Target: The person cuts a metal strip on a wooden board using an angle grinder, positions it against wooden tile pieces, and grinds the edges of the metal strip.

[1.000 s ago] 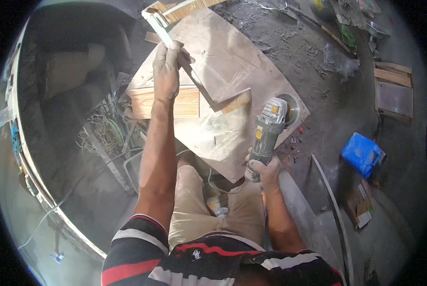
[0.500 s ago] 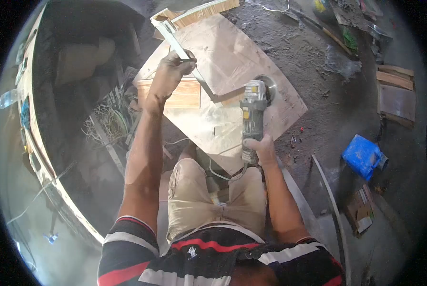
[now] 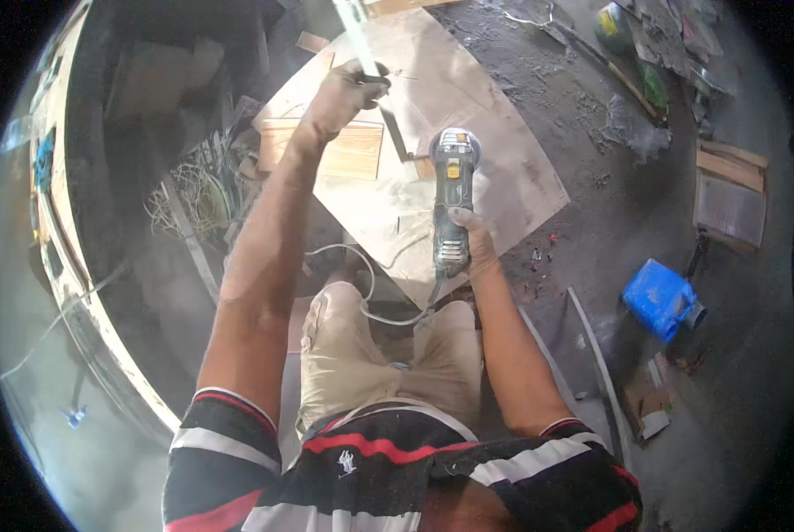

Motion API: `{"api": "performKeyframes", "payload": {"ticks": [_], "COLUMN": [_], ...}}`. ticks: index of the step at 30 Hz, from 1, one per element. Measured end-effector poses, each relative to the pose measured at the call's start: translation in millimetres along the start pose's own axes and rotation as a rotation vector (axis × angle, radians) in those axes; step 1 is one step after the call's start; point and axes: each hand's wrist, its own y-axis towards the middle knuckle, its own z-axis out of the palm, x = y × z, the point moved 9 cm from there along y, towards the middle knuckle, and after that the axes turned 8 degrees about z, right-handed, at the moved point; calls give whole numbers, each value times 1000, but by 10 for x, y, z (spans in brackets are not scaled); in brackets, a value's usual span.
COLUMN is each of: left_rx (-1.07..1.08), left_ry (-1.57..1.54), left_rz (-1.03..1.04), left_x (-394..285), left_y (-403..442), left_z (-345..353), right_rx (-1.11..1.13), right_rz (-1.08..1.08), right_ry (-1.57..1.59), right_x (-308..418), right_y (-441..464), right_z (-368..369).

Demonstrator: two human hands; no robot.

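My right hand (image 3: 475, 241) is wrapped around the body of an angle grinder (image 3: 453, 182), its round disc showing past the head. My left hand (image 3: 339, 102) is closed on a long pale strip (image 3: 358, 40), whose material I cannot make out. The strip runs from the top edge down to a small wood piece (image 3: 424, 168) beside the grinder's head. Whether the disc touches that piece is hidden. Beneath both hands lies a dusty square board (image 3: 516, 182). On its left side rests a wood-grained panel (image 3: 348, 149), close to my left wrist.
A white cord (image 3: 370, 297) loops from the grinder past my knees. A blue jerrycan (image 3: 658, 297) and a torn carton (image 3: 649, 403) lie at right. Tangled wire (image 3: 184, 204) sits at left. Wooden pieces (image 3: 732, 191) are stacked far right.
The grinder has moved left, toward the strip's lower end. My left hand and the strip have shifted slightly up and right in view. The camera view has also shifted a little.
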Motion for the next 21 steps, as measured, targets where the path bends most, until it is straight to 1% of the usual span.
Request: {"api": "performKeyframes", "payload": {"ticks": [2,5,7,10,14,16,17,19,21], "left_rx": [-28,-40,-44,-50,-74,-79,-71,-67,-61], "left_ry": [-26,-48,-68,-67,-18,-21,-12,-2,63], "left_rz": [13,-5,8,12,-4,-20,-14,-6,-14], "left_x": [-1,-34,49,38,44,54,49,5,20], "left_y": [-62,-156,-178,-212,-253,-272,-282,-302,-322], "left_z": [28,104,127,158,176,180,187,199,198], "right_rx": [25,27,131,71,113,55,57,138,149], "right_rz": [29,0,45,38,62,52,54,70,75], "right_ry": [0,-2,1,-45,-38,-59,-60,-20,-16], "right_x": [-26,5,-13,-33,-82,-90,-93,-116,-135], "right_y": [17,36,72,126,226,264,278,315,330], "right_z": [46,20,34,-48,-31,-59,-52,-14,-10]}}
